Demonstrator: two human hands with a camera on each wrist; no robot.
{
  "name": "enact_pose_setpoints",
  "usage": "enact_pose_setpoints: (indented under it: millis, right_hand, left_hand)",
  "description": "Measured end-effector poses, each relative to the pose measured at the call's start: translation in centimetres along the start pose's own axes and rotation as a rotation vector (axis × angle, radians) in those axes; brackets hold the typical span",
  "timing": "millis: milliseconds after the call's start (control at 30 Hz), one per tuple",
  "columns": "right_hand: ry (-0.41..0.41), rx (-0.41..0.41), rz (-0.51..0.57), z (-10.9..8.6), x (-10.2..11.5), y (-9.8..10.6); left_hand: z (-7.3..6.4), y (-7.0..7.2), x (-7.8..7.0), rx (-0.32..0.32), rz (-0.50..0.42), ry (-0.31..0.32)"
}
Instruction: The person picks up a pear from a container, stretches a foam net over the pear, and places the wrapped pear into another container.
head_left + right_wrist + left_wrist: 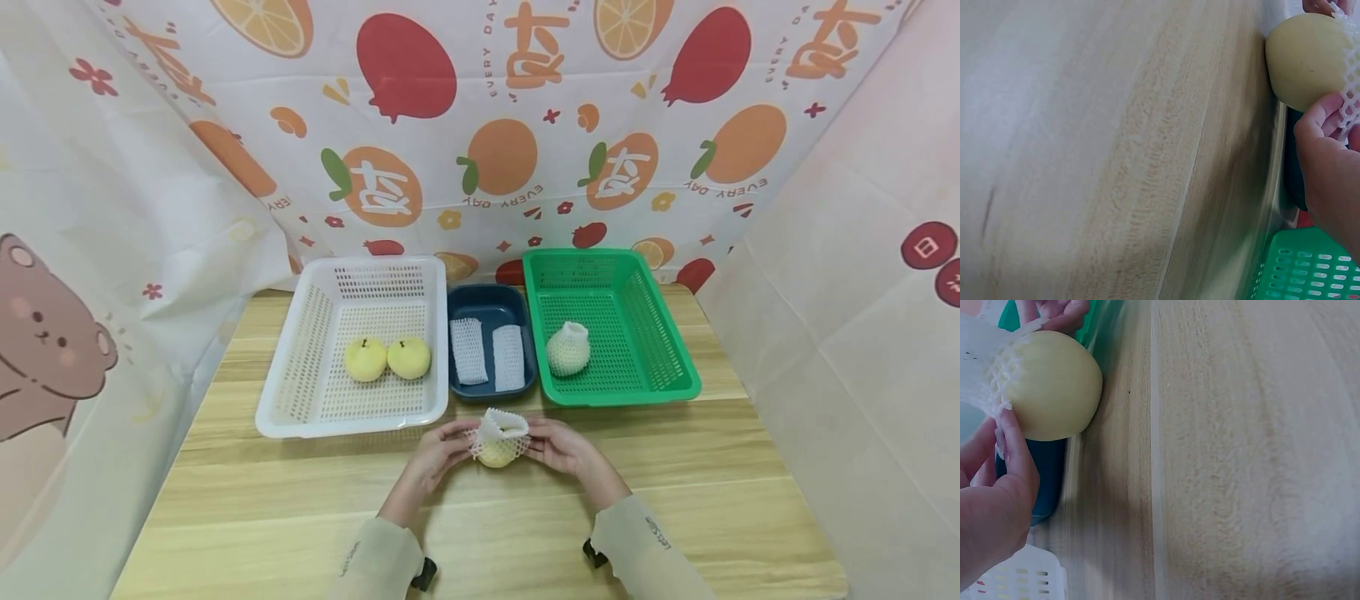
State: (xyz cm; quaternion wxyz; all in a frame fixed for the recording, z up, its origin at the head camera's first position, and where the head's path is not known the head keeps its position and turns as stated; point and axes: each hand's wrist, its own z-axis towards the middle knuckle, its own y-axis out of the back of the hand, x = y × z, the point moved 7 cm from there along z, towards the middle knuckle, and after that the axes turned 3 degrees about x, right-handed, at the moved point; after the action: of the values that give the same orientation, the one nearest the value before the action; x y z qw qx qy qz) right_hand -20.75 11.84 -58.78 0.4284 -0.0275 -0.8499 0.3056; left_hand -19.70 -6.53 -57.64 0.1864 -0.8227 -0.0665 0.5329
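Observation:
A round pale-yellow fruit (1057,384), an apple or a pear, sits partly inside a white foam net sleeve (501,425) at the table's near middle. My left hand (437,454) pinches the sleeve's edge on the left side of the fruit. On the opposite side, my right hand (561,448) grips the same net edge between thumb and fingers. In both wrist views the lower part of the fruit is bare, with the stretched mesh (1352,81) around its upper part. The sleeve's upper end stands up loosely above the fruit.
A white basket (279,367) on the left holds two yellow fruits (387,358). Behind my hands, a dark blue tray (487,296) contains two flat foam sleeves (508,358). The green basket (678,350) on the right holds one net-wrapped fruit (567,350).

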Motion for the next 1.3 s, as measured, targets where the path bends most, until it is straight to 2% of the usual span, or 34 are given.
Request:
enact_pose_setpoints:
  millis: [267,367,567,633,733,867,1133,1300]
  right_hand:
    - [-0.013,-0.035,0.051,0.1,-0.2,0.2]
    - [-0.018,-0.044,0.068,0.0,-0.3,0.2]
    - [-0.022,-0.024,0.069,0.2,-0.2,-0.2]
    - [-0.018,-0.018,0.067,0.2,-0.2,-0.4]
    - [-0.009,-0.027,0.050,0.3,-0.1,-0.4]
    - [0.018,-0.058,-0.019,0.6,0.0,-0.2]
    - [0.093,-0.135,-0.219,0.7,0.2,0.0]
    - [0.107,-0.196,-0.233,1.1,-0.1,0.2]
  left_hand:
    - [0.0,0.2,0.2,0.007,0.017,0.014]
    - [0.1,0.2,0.4,0.018,-0.003,0.033]
    - [0.1,-0.5,0.7,0.122,-0.150,0.105]
    - [0.2,-0.5,0.7,0.138,-0.194,0.122]
    - [0.3,-0.5,0.8,0.144,-0.201,0.131]
    - [0.4,-0.3,1.0,0.128,-0.135,0.111]
    - [0.5,0.1,1.2,0.029,-0.074,0.058]
    - [0.5,0.3,1.4,-0.029,-0.078,0.052]
